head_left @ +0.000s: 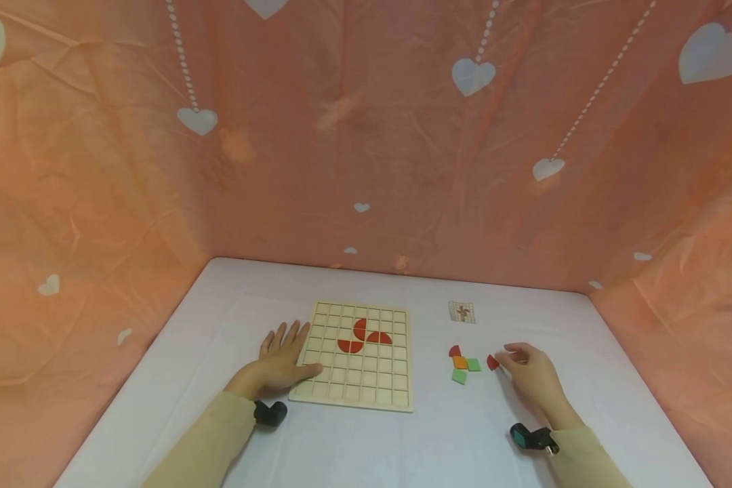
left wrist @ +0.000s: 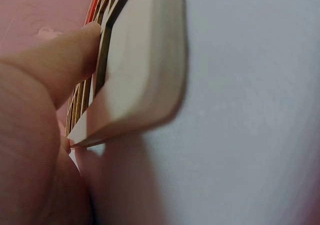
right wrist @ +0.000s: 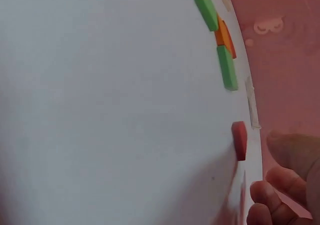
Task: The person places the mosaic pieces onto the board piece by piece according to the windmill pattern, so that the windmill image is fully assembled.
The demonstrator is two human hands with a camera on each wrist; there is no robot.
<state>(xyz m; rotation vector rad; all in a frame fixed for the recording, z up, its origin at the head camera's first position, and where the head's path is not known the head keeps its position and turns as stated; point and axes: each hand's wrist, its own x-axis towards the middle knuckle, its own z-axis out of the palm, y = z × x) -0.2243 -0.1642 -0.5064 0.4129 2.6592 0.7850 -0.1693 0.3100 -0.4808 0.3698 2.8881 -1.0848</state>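
A wooden grid board lies on the white table with several red quarter-circle tiles set in its middle squares. My left hand is spread at the board's left side, its thumb resting over the edge, its fingers straight. To the right, my right hand hovers beside a loose red quarter-circle tile. In the right wrist view this red tile stands apart from the loosely bent fingers. Nothing shows between thumb and fingers there.
Left of the loose red tile are another red tile, an orange square tile and two green tiles. Behind them lies a small pattern card. Orange cloth with hearts walls the table's back and sides.
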